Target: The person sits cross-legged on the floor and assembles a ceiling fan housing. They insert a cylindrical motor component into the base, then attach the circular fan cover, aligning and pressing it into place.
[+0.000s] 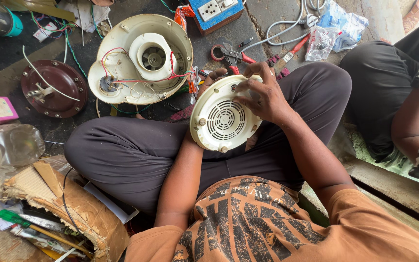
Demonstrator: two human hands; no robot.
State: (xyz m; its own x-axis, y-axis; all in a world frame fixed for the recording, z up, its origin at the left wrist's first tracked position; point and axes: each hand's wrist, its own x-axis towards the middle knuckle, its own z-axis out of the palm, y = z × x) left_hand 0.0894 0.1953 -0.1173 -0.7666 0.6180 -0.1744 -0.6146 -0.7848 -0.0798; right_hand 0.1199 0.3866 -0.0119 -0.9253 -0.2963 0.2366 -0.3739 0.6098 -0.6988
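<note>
Both hands hold a round cream vent cover [224, 116] above the person's crossed legs, near the centre of the view. Right hand [260, 94] lies across the cover's upper right, fingers spread and pressing on its face at about 1 o'clock. Left hand [209, 77] grips the rim from behind at 11 o'clock, mostly hidden, with only fingertips showing over the edge. The cover is tilted, its grille of ringed slots facing the camera.

At 10 o'clock from the cover, on the floor, lies an opened cream appliance housing [139, 58] with a small fan in its middle and red and white wires across it. Farther out at 9 o'clock sits a dark red round plate [54, 88]. At 12 o'clock rest red-handled pliers [231, 53], with a blue socket board [214, 12] beyond them. At 1 o'clock are clear plastic bags [333, 26] and a grey cable [287, 22]. At 7 o'clock, a torn cardboard box [73, 208] holds tools. At 3 o'clock, another person's arm [413, 111] rests over a dark trouser leg.
</note>
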